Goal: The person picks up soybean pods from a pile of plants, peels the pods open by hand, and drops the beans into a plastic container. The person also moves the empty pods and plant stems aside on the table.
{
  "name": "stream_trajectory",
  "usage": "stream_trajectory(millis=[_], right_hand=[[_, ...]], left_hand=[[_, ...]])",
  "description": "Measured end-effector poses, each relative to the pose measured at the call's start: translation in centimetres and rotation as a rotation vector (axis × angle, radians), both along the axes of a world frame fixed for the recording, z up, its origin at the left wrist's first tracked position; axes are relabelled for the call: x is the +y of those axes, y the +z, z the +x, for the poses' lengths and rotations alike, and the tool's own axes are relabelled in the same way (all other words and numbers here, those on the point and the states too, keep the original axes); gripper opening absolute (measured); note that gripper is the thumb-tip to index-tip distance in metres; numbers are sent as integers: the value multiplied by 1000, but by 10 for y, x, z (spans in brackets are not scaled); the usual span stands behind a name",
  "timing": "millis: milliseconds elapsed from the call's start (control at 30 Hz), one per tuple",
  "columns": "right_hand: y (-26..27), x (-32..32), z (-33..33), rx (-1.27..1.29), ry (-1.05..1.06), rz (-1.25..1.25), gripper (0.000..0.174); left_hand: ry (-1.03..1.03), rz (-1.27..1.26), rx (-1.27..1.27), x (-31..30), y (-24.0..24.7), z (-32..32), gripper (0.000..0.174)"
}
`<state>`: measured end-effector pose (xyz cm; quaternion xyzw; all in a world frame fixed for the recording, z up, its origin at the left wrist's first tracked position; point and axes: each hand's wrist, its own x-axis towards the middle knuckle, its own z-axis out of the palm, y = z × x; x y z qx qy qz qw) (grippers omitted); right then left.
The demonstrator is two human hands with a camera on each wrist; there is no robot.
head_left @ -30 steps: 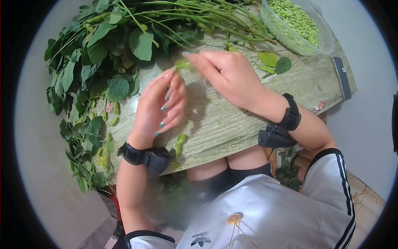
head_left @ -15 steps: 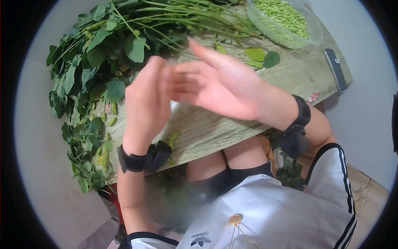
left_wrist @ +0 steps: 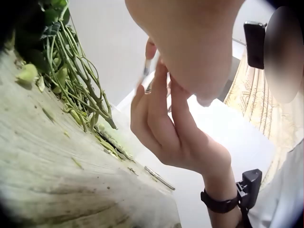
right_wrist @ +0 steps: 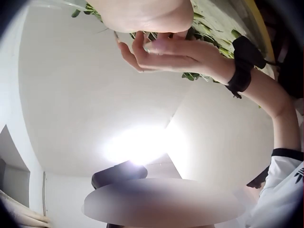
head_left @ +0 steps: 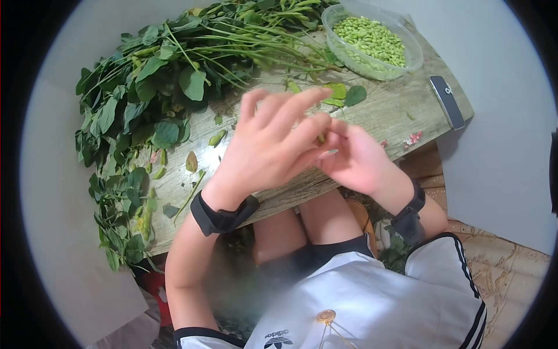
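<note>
A green soybean pod (head_left: 321,138), mostly hidden by fingers, shows as a small bit between the two hands in the head view. My left hand (head_left: 264,148) has its thumb and index finger at the pod, pinching it, while its other fingers spread upward. My right hand (head_left: 357,160) meets it from the right, fingers curled inward and gripping the same pod. Both hands are raised over the front part of the wooden table (head_left: 383,116). In the left wrist view the right hand (left_wrist: 175,128) shows its bent fingers; the left hand (right_wrist: 175,54) appears in the right wrist view.
A heap of leafy bean stalks (head_left: 192,81) covers the back left. Shelled green beans fill a clear plastic bowl (head_left: 415,55) at the back right. A phone (head_left: 447,103) lies near the right edge. Loose leaves (head_left: 356,95) and several pods (head_left: 217,138) are scattered about.
The hands were together around a pod, then the right hand opened palm up beside the left. Now they meet farther right over a pod, and the view has shifted.
</note>
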<state>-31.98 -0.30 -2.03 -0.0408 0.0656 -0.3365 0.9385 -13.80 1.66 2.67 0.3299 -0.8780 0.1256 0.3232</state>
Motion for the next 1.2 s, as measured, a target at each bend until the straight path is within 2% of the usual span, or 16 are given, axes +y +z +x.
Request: stream_trajectory(millis=[33, 67, 100, 133, 167, 233, 267, 300, 367, 500, 567, 733, 800, 1200], right_hand=[[2, -3, -7, 81, -42, -10, 27], [6, -14, -18, -46, 47, 14, 28], [8, -32, -31, -93, 1, 37, 28], [10, -51, -46, -139, -46, 58, 29], [31, -65, -59, -85, -164, -68, 37], [65, -101, -90, 116, -364, -259, 59], [70, -121, -105, 261, -446, -324, 68], [70, -132, -118, 260, -449, -324, 68], [67, -146, -134, 328, -510, -396, 73], [50, -143, -143, 343, -568, -413, 67], [39, -136, -149, 214, -457, -452, 62], [28, -124, -152, 148, -448, -468, 57], [27, -118, -152, 116, -455, -473, 56], [41, -95, -152, 82, -512, -452, 50]], left_hand=[[5, 2, -1, -3, -3, 5, 26], [79, 78, 178, -9, -9, 13, 26], [152, 154, 355, -14, -12, 18, 26], [270, 344, 452, -17, -8, 18, 23], [270, 346, 448, -27, -13, 24, 23], [349, 215, 58, -52, -29, 40, 23], [372, 200, -1, -58, -29, 35, 27], [370, 199, -3, -65, -31, 31, 27], [464, 201, -212, -80, -38, 27, 29], [424, 162, -278, -97, -42, 23, 32], [416, 154, -321, -99, -44, 21, 32], [352, 130, -453, -105, -42, 22, 29], [306, 191, -473, -109, -40, 25, 26], [231, 284, -402, -112, -40, 26, 23]])
